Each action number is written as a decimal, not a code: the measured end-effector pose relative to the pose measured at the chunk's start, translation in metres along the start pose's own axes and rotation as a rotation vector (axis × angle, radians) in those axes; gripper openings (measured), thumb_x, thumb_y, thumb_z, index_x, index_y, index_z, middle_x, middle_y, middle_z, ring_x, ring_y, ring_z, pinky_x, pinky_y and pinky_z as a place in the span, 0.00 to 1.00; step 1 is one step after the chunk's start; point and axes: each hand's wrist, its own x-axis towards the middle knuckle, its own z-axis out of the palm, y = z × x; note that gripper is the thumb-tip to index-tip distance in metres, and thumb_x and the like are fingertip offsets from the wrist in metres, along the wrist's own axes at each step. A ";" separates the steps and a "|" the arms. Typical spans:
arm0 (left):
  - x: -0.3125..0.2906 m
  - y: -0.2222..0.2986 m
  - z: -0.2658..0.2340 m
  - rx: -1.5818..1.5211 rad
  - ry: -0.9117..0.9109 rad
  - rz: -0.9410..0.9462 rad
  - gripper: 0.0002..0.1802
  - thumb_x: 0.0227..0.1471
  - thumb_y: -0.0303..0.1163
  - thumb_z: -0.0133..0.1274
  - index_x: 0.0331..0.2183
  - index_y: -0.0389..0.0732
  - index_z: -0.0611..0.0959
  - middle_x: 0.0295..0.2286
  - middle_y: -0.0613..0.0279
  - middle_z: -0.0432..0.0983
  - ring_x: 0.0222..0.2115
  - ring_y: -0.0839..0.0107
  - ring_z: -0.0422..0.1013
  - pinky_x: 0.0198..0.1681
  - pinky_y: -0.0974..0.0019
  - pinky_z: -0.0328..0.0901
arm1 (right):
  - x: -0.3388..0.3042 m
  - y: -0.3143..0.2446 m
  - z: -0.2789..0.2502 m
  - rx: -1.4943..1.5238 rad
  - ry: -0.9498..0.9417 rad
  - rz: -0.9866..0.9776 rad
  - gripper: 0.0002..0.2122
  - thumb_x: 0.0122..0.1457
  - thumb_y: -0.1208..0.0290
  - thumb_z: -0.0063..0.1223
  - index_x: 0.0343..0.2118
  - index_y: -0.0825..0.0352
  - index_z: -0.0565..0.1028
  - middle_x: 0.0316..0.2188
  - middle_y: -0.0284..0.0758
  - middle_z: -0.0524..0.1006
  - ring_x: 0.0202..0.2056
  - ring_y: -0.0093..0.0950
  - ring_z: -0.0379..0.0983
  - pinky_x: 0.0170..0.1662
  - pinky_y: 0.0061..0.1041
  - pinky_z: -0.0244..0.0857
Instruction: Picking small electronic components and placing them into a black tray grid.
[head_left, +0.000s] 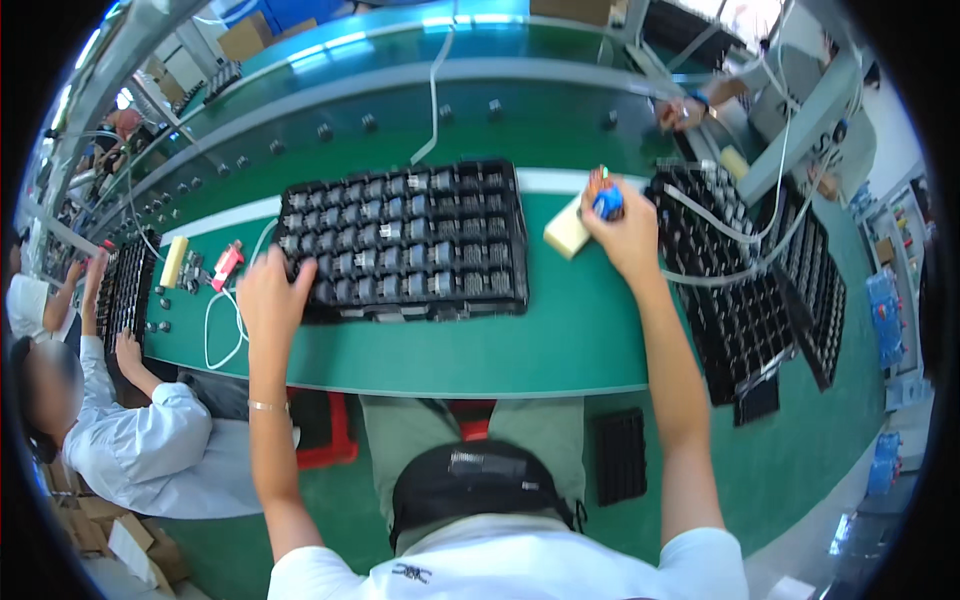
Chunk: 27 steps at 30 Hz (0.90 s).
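Observation:
A black tray (400,312) with rows of pockets lies on the green tabletop in front of me. Small dark cylindrical parts (365,262) fill most of its pockets; the columns at its right side look different and darker. My left hand (272,295) is at the tray's left edge, thumb and fingers apart, its fingertips slightly blurred. To the right of the tray, my right hand (628,228) is closed around a small blue object (607,203) with an orange and green end, whose kind I cannot make out. Beside that hand is a pale yellow block (568,232).
Black trays (735,310) are stacked at the right, with a white hose (720,278) across them. On the left are a red-and-white device (228,266) with a white cable, another yellow block (174,262) and loose small parts. A co-worker (150,440) sits at the left.

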 end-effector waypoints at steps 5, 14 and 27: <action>-0.035 -0.013 -0.005 -0.101 0.086 -0.006 0.17 0.44 0.38 0.62 0.27 0.39 0.73 0.28 0.55 0.71 0.30 0.53 0.71 0.31 0.54 0.64 | 0.002 -0.019 0.003 -0.064 -0.162 0.175 0.16 0.46 0.62 0.61 0.35 0.64 0.73 0.28 0.47 0.77 0.33 0.49 0.74 0.35 0.41 0.68; -0.043 -0.024 -0.006 -0.040 0.062 -0.133 0.17 0.44 0.39 0.62 0.25 0.39 0.72 0.21 0.57 0.73 0.24 0.55 0.72 0.28 0.55 0.65 | 0.072 0.011 0.042 -0.062 -0.129 0.017 0.15 0.43 0.65 0.59 0.33 0.67 0.73 0.24 0.48 0.76 0.28 0.47 0.75 0.33 0.37 0.67; -0.022 -0.033 0.006 -0.205 -0.016 -0.123 0.10 0.45 0.32 0.58 0.24 0.35 0.77 0.23 0.47 0.76 0.28 0.48 0.74 0.32 0.49 0.68 | 0.111 0.028 0.093 -0.187 -0.204 0.066 0.22 0.44 0.62 0.58 0.43 0.65 0.75 0.32 0.49 0.79 0.37 0.48 0.76 0.41 0.42 0.70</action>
